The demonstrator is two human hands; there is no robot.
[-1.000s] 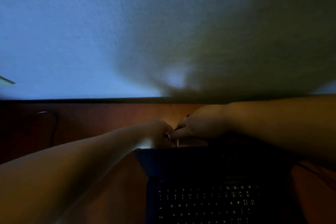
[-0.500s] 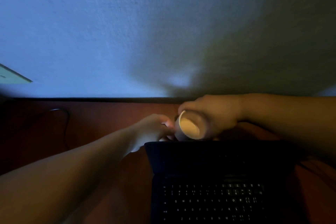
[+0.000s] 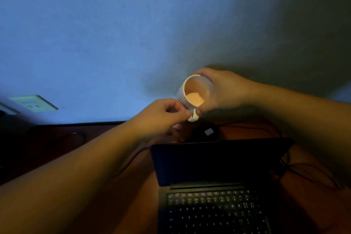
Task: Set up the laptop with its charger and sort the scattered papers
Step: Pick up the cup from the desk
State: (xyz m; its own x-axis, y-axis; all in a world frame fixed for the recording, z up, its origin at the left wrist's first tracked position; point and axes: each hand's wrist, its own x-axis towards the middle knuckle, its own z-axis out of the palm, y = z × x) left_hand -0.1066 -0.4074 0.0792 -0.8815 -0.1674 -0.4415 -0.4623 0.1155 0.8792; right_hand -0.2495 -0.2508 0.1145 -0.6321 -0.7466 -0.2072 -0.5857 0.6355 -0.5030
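A black laptop [image 3: 218,165] stands open on the reddish wooden desk [image 3: 57,148], its keyboard toward me. Above and behind its screen my right hand [image 3: 224,89] grips a white ribbed mug [image 3: 195,89], tilted with its mouth toward me and a pale inside showing. My left hand [image 3: 165,116] is pinched on the mug's handle at the bottom. Behind the screen lies a dark charger brick [image 3: 207,132] with a pale label, and black cables [image 3: 303,169] trail on the right. No papers are in view.
A white wall socket plate [image 3: 34,102] sits on the blue wall at far left. A thin black cable [image 3: 133,156] runs along the desk left of the laptop. The scene is dim and partly blurred.
The mug has risen from behind the laptop screen to well above it in my right hand. My left hand has followed up to its handle. The view has tilted.
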